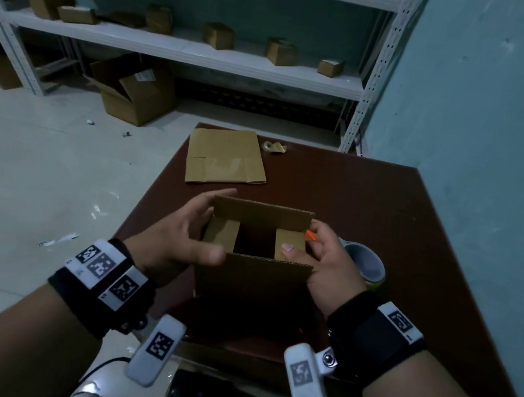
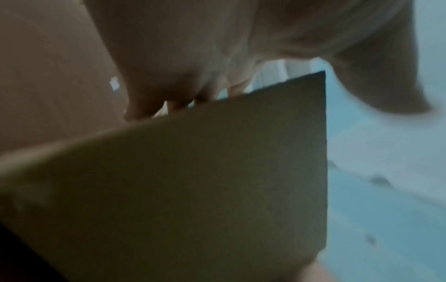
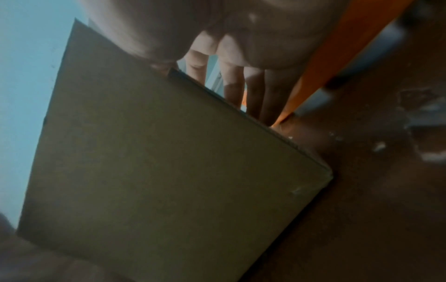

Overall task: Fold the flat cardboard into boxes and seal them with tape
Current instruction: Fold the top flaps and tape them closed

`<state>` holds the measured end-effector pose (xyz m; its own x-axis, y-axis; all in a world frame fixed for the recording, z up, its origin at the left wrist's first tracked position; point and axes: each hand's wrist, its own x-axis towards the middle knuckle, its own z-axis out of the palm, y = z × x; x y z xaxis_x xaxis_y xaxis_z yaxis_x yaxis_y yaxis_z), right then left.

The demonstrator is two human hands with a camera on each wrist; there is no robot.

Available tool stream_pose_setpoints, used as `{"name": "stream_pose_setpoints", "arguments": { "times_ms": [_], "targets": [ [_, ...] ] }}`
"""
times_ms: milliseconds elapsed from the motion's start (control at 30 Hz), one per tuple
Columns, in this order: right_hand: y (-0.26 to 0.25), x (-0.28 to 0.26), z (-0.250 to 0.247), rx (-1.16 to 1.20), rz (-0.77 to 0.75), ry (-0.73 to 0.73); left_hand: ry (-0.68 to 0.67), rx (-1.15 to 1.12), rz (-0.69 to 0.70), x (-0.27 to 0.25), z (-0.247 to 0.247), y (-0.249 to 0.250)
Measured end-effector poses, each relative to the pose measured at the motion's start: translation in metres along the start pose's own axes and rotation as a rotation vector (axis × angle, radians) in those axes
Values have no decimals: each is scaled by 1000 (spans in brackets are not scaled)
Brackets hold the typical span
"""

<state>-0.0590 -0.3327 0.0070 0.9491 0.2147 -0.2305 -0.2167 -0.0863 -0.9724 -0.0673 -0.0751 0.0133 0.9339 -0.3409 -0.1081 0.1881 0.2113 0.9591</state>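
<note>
Cardboard box (image 1: 252,277) stands open-topped on the brown table (image 1: 415,238) between both hands. The left hand (image 1: 179,237) lies loosely spread along its side; the right hand (image 1: 321,266) thumbs a flap down. Behind lie flat cardboard (image 1: 224,156) and a tape roll (image 1: 363,265), half hidden; an orange tool (image 1: 311,236) is possibly a cutter.

Your left hand (image 1: 182,237) is blurred, so its grip on the box (image 1: 253,277) can't be told. The box hides most of the orange tool (image 1: 311,236).
</note>
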Motion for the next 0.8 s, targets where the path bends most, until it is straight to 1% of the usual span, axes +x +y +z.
{"name": "stream_pose_setpoints", "arguments": {
  "times_ms": [33,67,100,167,233,300,400,467,533,600,700,800],
  "targets": [
    [-1,-1,1,-14,7,4,-16,22,-3,-1,-1,-1],
    [-1,-1,1,-30,6,-12,-3,38,-7,-2,-1,-3],
    [-2,-2,3,-40,9,-8,27,50,-9,-2,-1,-4],
    [-9,-7,9,-81,38,38,95,76,-11,-2,2,-4],
    [-7,-5,6,-124,32,100,165,96,-1,-1,6,-4],
    [-4,-6,5,-142,36,53,244,129,28,1,10,-8],
    [-6,-10,11,-195,-3,-12,310,169,42,4,13,-12],
    [2,-9,13,-216,-47,2,331,204,32,5,14,-12],
    [6,-8,14,-182,-48,9,340,270,37,4,15,-11],
    [3,-9,14,-149,-41,0,329,343,79,-1,16,-11],
    [0,-10,14,-146,-70,4,299,452,169,-6,16,-14],
    [2,-10,15,-229,-130,8,328,513,225,-8,17,-14]
  ]
}}
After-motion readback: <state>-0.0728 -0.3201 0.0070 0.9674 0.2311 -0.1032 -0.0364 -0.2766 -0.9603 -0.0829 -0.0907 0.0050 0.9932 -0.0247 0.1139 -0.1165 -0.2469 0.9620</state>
